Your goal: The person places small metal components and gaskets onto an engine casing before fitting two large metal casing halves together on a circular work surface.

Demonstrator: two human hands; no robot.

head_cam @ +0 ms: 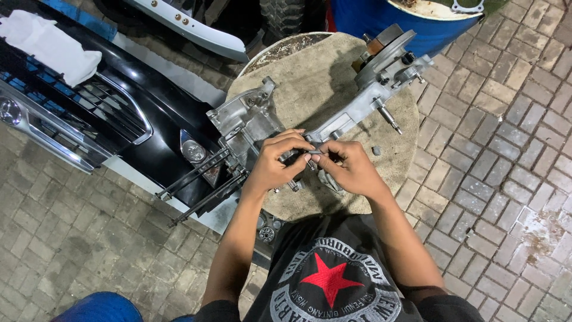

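Both my hands meet over the near end of the engine case (pixel 310 113). My left hand (pixel 275 162) curls its fingers (pixel 292 143) closed around a small grey metal part (pixel 316 152), and my right hand (pixel 351 170) pinches the same part from the other side, fingertips nearly touching. The case is bare silver aluminium, lying slantwise on a round desk (pixel 322 71) covered with tan cloth. A small grey piece (pixel 376 150) lies on the cloth just right of the case. Left of the case rests a black car bumper (pixel 119 113); behind it stands a blue drum (pixel 393 24).
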